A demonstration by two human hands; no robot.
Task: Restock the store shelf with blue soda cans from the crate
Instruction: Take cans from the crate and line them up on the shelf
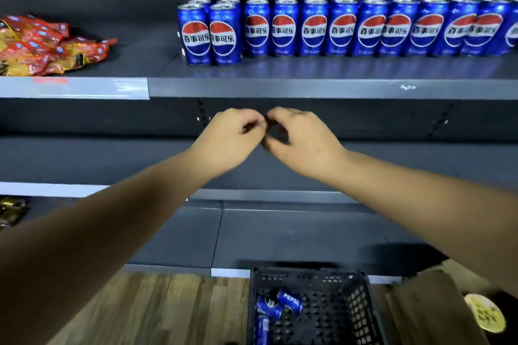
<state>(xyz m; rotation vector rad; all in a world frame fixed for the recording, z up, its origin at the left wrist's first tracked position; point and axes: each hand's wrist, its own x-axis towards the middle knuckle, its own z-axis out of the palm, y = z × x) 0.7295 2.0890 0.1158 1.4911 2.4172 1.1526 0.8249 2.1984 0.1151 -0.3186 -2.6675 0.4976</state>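
Note:
Several blue soda cans [314,26] stand upright in rows on the upper shelf [280,88], two of them [210,33] set further forward at the left end. Below, a black crate [322,283] on the floor holds three blue cans [288,301] lying on their sides. My left hand [232,137] and my right hand [300,140] are raised side by side in front of the shelf below the cans, fingertips nearly meeting. Both have loosely curled fingers and I see nothing in them.
Red and yellow snack packets [42,45] are piled at the left of the upper shelf. The middle shelf [112,157] and bottom shelf [280,235] are dark. A cardboard box [437,308] with a yellow round sticker sits right of the crate on the wooden floor [154,308].

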